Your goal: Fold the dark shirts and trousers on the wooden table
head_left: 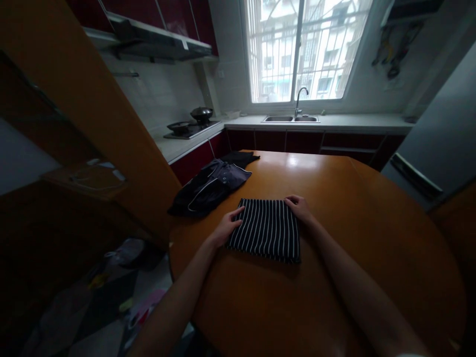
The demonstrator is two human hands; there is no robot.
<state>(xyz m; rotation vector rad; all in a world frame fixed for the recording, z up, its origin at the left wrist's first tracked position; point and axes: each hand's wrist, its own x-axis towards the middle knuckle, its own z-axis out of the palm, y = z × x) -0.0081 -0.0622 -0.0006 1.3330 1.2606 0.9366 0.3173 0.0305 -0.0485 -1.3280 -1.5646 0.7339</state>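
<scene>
A folded black cloth with white stripes (266,228) lies flat on the wooden table (372,238), a neat, roughly square piece. What kind of garment or fabric it is, I cannot make out. My left hand (225,229) rests at its left edge, the thumb and a finger stretched apart over the border. At the far right corner, my right hand (298,206) has its fingers curled in and closed on the cloth. Beyond my left hand, a dark garment with white piping and snap buttons (219,181) is spread loosely, partly over another black cloth (241,157).
A counter with a double sink (292,119) and a faucet (300,96) runs below the window. Pots (201,114) stand on the stove at the left. A grey refrigerator (435,129) is at the right. Bags and small items (130,253) lie on the floor left of the table.
</scene>
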